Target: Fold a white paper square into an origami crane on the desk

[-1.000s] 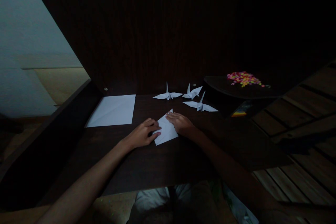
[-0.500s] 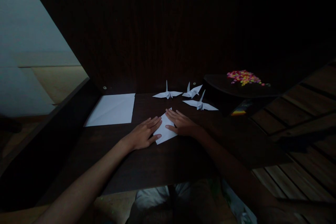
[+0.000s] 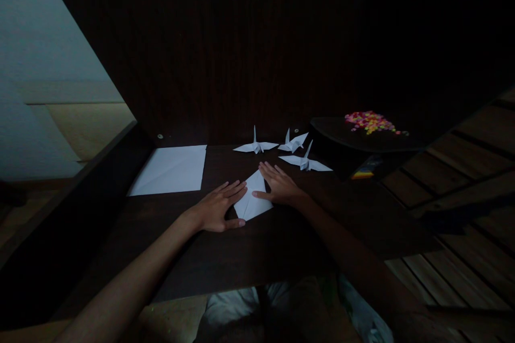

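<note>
A piece of folded white paper (image 3: 254, 204) lies flat on the dark wooden desk (image 3: 225, 262), with a crease running down its middle. My left hand (image 3: 220, 207) rests palm down at its left side, fingers spread, the thumb at the lower corner. On the right, my right hand (image 3: 279, 185) lies with fingers stretched along the upper right edge and its thumb on the paper. Three white paper cranes stand behind: one at the left (image 3: 256, 146), one at the back right (image 3: 293, 142) and one nearer (image 3: 306, 162).
A larger white sheet (image 3: 173, 169) with a diagonal crease lies at the back left. Several small bright pink and yellow pieces (image 3: 372, 121) sit heaped on a raised curved shelf (image 3: 341, 139) at the right. Dark panels border the desk at the left and back.
My right hand has slid slightly up along the paper's edge. My left thumb has moved down to the lower corner, so more of the paper's middle shows.
</note>
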The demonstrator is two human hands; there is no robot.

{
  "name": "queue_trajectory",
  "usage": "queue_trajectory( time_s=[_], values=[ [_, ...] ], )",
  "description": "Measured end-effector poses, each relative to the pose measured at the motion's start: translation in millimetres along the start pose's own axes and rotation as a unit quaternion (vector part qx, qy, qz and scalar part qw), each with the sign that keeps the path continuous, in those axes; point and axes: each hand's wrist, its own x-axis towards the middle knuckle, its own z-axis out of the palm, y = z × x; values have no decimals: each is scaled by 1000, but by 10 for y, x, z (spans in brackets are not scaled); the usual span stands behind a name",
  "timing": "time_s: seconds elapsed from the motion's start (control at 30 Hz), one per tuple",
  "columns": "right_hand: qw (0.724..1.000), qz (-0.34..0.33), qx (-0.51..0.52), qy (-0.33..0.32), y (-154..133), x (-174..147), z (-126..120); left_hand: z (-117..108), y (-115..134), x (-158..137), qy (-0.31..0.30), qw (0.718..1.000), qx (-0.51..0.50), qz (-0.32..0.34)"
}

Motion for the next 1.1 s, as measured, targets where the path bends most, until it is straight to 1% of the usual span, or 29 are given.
queue_trajectory(
  time_s=[0.13, 0.23, 0.3, 0.37, 0.47, 0.53, 0.67, 0.8, 0.9, 1.1],
  values=[
    [1000, 8, 5, -12, 33, 4, 6, -18, 43, 5, -15, 1000, 10, -11],
    [1000, 0, 17, -10, 58, 3, 1, 17, 71, 17, 1, 1000, 18, -25],
    [999, -24, 24, 1, 67, 3, -8, 53, 77, 27, 10, 999, 24, -33],
    [998, -62, 31, 8, 70, 2, -16, 83, 73, 35, 12, 999, 34, -36],
    [992, -113, 47, -5, 63, -3, -10, 102, 55, 41, 11, 998, 44, -30],
    [990, -127, 55, -17, 50, -10, 4, 102, 42, 40, 11, 998, 48, -25],
    [990, -130, 48, -19, -16, -27, 30, 104, 35, 37, 15, 998, 57, -4],
    [987, -156, 45, -18, -110, -46, 36, 103, 64, 38, 18, 998, 52, 21],
    [985, -164, 47, -28, -136, -62, 26, 91, 88, 38, 16, 999, 43, 21],
    [986, -151, 37, -67, -121, -82, -8, 68, 104, 38, -3, 998, 56, 16]
  ],
)
